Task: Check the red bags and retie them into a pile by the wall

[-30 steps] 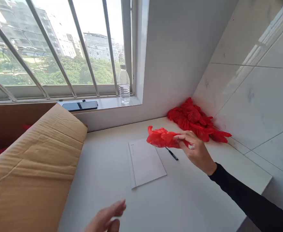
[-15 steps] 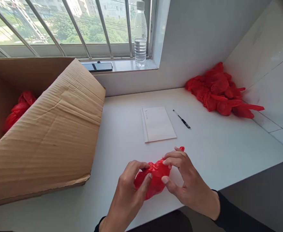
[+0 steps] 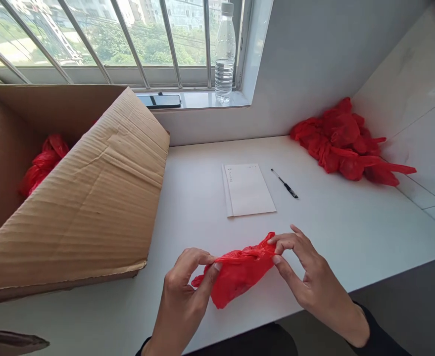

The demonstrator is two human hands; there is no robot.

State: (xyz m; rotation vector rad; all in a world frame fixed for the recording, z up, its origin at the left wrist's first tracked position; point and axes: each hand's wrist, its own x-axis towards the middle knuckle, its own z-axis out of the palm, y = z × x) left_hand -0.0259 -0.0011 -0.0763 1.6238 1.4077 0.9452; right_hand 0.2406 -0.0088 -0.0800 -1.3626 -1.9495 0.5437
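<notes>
A crumpled red plastic bag (image 3: 237, 271) is held just above the near edge of the white table (image 3: 332, 232), stretched between both hands. My left hand (image 3: 185, 291) pinches its left end with thumb and fingers. My right hand (image 3: 306, 279) pinches its right end, the other fingers spread. A heap of the same red bags (image 3: 345, 143) lies in the far right corner against the tiled wall.
A large open cardboard box (image 3: 87, 198) lies at the left with red bags (image 3: 42, 163) inside. A white notepad (image 3: 250, 189) and a black pen (image 3: 284, 183) lie mid-table. On the window sill stand a water bottle (image 3: 224, 54) and a phone (image 3: 161, 100).
My right hand brought the red bag from near the heap to the table's near edge. My left hand took hold of it, and the two hands have pulled it out lengthwise.
</notes>
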